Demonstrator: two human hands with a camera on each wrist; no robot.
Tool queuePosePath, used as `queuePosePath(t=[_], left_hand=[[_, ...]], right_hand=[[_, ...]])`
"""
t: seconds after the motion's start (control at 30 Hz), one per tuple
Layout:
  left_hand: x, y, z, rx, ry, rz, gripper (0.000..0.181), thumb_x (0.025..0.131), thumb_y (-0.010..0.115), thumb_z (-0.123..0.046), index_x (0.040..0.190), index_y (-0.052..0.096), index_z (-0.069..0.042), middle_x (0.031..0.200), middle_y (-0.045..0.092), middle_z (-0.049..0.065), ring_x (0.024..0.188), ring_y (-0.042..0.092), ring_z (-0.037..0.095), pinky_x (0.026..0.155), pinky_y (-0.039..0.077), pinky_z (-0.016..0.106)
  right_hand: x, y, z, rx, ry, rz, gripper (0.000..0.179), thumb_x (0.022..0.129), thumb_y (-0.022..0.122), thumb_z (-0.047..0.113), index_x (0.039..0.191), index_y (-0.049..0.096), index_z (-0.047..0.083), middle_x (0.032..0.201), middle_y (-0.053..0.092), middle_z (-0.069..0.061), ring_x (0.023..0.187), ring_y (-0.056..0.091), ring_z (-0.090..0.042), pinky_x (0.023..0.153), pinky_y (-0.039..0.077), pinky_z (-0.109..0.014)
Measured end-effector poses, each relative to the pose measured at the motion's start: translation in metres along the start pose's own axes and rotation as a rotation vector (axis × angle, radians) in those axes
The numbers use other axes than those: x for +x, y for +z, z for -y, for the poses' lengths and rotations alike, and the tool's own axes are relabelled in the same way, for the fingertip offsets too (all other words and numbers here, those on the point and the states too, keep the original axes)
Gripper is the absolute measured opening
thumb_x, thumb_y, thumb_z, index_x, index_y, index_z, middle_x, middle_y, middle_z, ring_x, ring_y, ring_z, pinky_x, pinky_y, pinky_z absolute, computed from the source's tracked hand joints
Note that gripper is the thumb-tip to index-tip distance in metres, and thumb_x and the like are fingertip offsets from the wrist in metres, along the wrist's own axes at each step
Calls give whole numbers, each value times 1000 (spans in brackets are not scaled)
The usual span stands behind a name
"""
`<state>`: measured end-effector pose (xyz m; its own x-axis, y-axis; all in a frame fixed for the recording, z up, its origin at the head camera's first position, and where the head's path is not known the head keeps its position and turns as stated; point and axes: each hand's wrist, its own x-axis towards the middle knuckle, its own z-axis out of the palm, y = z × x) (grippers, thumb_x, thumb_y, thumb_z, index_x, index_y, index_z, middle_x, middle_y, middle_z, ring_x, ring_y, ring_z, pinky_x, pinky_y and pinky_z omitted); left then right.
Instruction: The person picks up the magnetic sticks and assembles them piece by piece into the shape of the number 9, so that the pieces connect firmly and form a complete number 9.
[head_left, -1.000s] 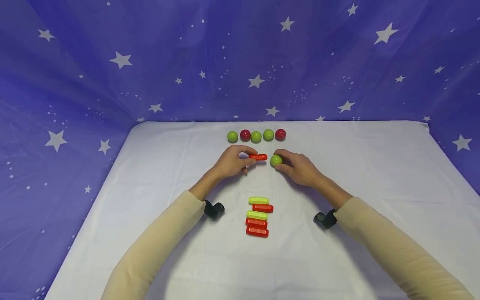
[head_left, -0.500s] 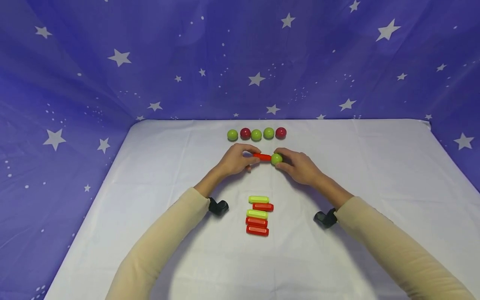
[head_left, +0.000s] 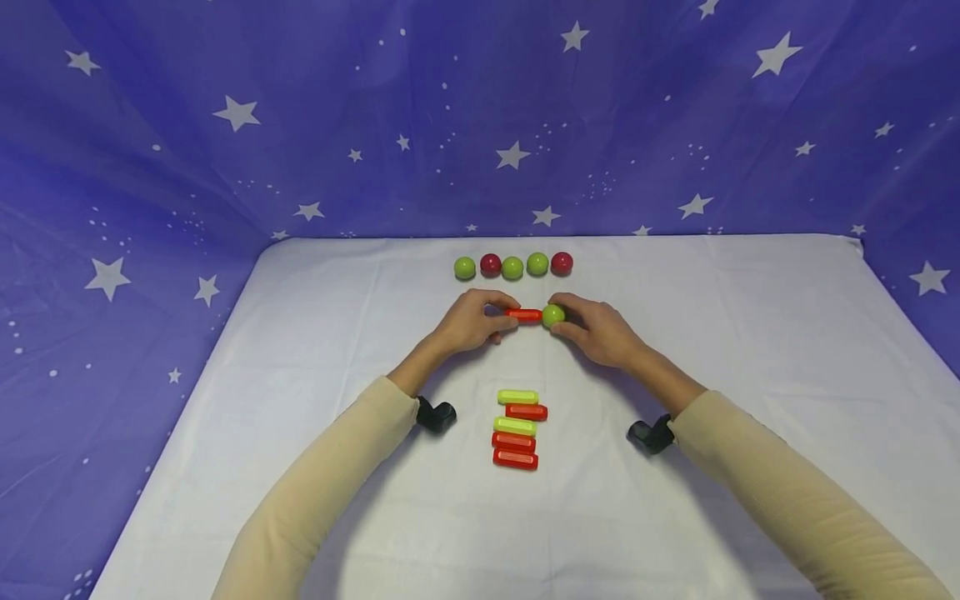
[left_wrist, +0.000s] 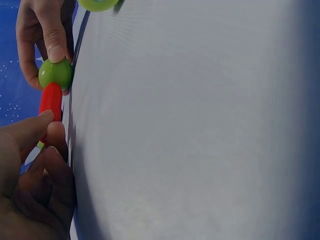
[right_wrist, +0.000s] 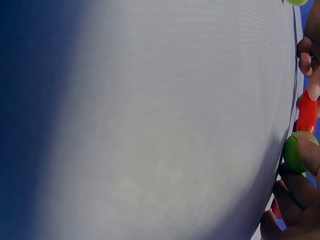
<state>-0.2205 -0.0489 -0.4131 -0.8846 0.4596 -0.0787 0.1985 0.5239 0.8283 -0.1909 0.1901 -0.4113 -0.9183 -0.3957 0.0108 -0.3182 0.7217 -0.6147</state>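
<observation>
My left hand pinches a short red stick between thumb and fingers, seen close in the left wrist view. With thumb and fingers, my right hand holds a glossy green ball. The right end of the red stick meets the ball's left side; whether it sits inside the ball cannot be seen. Nearer to me lies a column of loose sticks, among them a yellow-green stick and a red stick.
Beyond my hands, a row of balls includes a green ball and a red ball. A white cloth covers the table. Behind it hangs a blue curtain with white stars.
My left hand has moved right with the red stick, closing the gap to the green ball. The right hand has stayed nearly in place, and the loose pieces lie as before.
</observation>
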Motion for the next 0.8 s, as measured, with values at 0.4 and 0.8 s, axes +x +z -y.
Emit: queuePosePath(t=[0.4, 0.8], left_hand=[[3, 0, 3, 18, 20, 1, 26, 94, 69, -18, 119, 69, -10, 115, 66, 4, 57, 62, 13, 63, 49, 26], [2, -1, 6, -51, -5, -21, 27, 93, 71, -15, 119, 68, -7, 108, 66, 6, 61, 63, 16, 55, 51, 27]], right_hand=[[-1, -3, 1, -9, -4, 10, 44, 96, 66, 18, 136, 55, 5, 133, 59, -15, 125, 53, -35, 108, 34, -53], [0, -2, 1, -11, 4, 14, 45, 96, 66, 18, 138, 54, 6, 135, 58, -15, 127, 51, -35, 109, 34, -53]])
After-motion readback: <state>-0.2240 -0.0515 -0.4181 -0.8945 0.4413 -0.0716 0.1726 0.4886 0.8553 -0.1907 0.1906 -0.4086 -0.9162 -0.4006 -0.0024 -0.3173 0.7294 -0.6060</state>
